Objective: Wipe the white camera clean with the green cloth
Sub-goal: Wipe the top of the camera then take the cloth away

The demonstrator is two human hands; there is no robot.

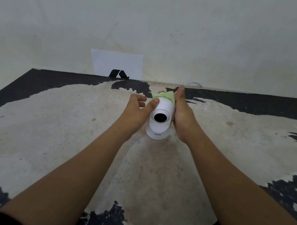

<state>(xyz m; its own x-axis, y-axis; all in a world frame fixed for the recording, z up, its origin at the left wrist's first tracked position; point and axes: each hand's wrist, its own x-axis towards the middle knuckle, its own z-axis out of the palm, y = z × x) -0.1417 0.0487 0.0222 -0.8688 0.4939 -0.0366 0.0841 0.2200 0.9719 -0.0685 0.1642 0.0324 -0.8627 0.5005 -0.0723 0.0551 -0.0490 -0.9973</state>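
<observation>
The white camera (159,121) stands upright on the worn table, its round black lens facing me and a small blue logo on its base. My left hand (137,108) steadies it from the left, thumb resting on the top of the head and fingers loosely curled. My right hand (181,113) presses the green cloth (163,95) against the camera's right side and back. Only a crumpled edge of the cloth shows above the camera; the rest is hidden behind the hand and the head.
The table (63,138) is black with most of its paint worn to pale beige. It meets a whitish wall at the far edge. A white sheet of paper (117,63) with a black mark leans on the wall. A thin white cable (193,84) loops behind the far edge.
</observation>
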